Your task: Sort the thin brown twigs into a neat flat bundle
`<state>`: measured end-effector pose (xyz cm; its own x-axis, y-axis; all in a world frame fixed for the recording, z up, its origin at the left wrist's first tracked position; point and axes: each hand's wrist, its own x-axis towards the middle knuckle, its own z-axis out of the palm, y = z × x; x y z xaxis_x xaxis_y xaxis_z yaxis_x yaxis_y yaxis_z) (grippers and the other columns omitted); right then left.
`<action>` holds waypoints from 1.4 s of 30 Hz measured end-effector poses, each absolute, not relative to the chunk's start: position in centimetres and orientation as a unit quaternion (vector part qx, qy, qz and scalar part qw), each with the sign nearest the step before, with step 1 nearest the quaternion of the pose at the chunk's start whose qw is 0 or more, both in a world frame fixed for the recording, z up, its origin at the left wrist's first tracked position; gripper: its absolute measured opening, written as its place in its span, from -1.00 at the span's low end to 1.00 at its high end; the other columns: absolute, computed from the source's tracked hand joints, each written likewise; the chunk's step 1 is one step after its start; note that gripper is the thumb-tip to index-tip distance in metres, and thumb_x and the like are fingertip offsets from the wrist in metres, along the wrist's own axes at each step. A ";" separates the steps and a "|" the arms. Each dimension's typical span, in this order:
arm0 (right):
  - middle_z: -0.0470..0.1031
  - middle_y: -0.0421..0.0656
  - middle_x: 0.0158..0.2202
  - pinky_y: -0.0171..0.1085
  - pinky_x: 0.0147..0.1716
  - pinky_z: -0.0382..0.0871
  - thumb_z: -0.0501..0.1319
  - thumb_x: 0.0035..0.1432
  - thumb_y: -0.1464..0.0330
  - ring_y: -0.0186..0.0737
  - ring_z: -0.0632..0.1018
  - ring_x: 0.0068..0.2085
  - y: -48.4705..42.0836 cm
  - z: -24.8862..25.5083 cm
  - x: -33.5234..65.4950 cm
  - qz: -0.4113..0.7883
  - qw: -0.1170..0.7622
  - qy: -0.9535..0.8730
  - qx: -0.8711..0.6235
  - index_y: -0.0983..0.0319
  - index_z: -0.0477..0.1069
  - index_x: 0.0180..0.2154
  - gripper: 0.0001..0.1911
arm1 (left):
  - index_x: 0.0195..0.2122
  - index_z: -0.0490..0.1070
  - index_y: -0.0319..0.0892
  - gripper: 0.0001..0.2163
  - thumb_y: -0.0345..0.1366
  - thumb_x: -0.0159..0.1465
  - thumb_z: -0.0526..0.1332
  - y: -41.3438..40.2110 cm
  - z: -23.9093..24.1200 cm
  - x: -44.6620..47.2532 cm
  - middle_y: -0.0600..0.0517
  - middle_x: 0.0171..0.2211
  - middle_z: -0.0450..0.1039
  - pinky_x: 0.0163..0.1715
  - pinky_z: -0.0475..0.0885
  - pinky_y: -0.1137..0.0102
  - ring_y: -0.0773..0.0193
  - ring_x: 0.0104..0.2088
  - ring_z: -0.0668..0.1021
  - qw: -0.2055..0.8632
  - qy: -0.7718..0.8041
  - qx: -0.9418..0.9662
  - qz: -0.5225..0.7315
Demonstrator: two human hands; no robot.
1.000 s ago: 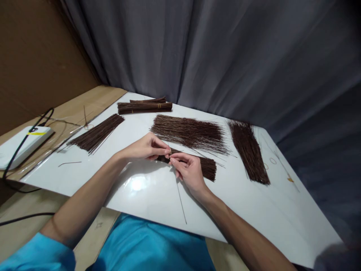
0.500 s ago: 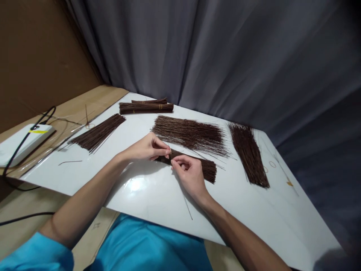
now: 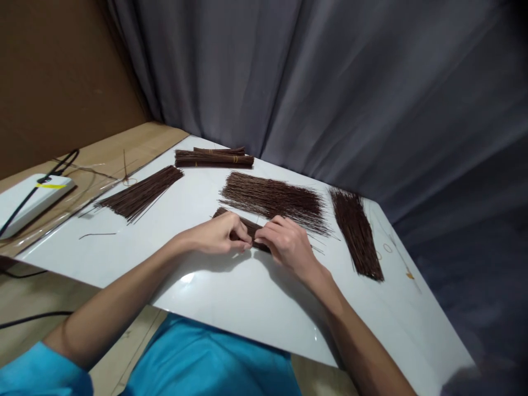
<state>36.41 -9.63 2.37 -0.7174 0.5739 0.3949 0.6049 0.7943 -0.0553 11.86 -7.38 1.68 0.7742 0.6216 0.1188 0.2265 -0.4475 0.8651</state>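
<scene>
A small bundle of thin dark brown sticks lies on the white board in front of me. My left hand is closed on its near side, fingers curled around the bundle. My right hand is also closed, fingers pressed on the bundle's middle, touching the left fingertips. Most of the bundle is hidden under both hands. Whether a thin wire is in my fingers I cannot tell.
Loose piles of brown sticks lie at the left, centre and right. Tied bundles rest at the far edge. A bent wire lies at the left. A white device with a black cable sits beyond. Grey curtain behind.
Both hands have dropped onto the bundle and closed over it. The long thin wire that hung from my right fingers toward me is no longer visible.
</scene>
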 end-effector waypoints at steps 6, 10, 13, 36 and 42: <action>0.65 -0.12 -0.37 -0.16 -0.24 0.40 0.20 0.49 0.28 -0.11 0.54 -0.30 -8.9 4.5 37.3 0.240 0.275 -0.885 -0.289 0.12 0.69 -0.25 -0.70 | -0.29 0.76 -0.24 -0.81 -0.23 0.34 0.41 -7.8 2.6 11.6 -0.18 -0.32 0.67 -0.44 0.42 0.39 0.24 -0.41 0.59 0.572 0.179 0.763 0.243; 0.64 -0.12 -0.37 -0.17 -0.30 0.44 0.25 0.46 0.25 -0.12 0.58 -0.36 -9.9 4.1 36.9 0.298 0.352 -0.826 -0.325 0.13 0.70 -0.29 -0.71 | -0.31 0.75 -0.25 -0.80 -0.20 0.33 0.45 -7.8 2.2 11.7 -0.12 -0.41 0.61 -0.65 0.22 0.46 0.43 -0.62 0.40 0.588 0.199 0.704 0.344; 0.66 -0.10 -0.32 -0.20 -0.31 0.41 0.23 0.48 0.30 -0.14 0.59 -0.35 -11.2 2.9 36.6 0.215 0.390 -0.824 -0.349 0.16 0.68 -0.19 -0.76 | -0.30 0.74 -0.27 -0.76 -0.16 0.34 0.44 -7.6 1.7 11.8 -0.11 -0.40 0.62 -0.71 0.16 0.48 0.48 -0.67 0.36 0.578 0.238 0.670 0.401; 0.64 -0.17 -0.39 -0.30 -0.35 0.37 0.25 0.42 0.43 -0.24 0.58 -0.40 -12.7 3.8 37.2 0.267 0.356 -0.796 -0.410 0.21 0.64 -0.29 -0.78 | -0.31 0.72 -0.29 -0.71 -0.14 0.39 0.39 -8.0 1.5 12.8 -0.11 -0.38 0.64 -0.53 0.30 0.46 0.36 -0.50 0.48 0.532 0.251 0.719 0.370; 0.66 -0.10 -0.34 -0.23 -0.47 0.04 0.26 0.31 0.56 -0.17 0.59 -0.41 -15.5 3.5 36.5 0.001 0.177 -0.850 -0.495 0.22 0.59 -0.22 -0.83 | -0.29 0.71 -0.24 -0.79 -0.33 0.42 0.28 -8.8 0.4 14.2 -0.08 -0.36 0.64 -0.39 0.38 0.41 0.25 -0.37 0.59 0.427 0.292 0.786 0.338</action>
<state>36.48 -15.52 3.47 -0.4462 0.8429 0.3007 0.8421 0.5092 -0.1777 14.24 -8.83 0.36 0.6008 0.7479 0.2823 0.1694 -0.4642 0.8694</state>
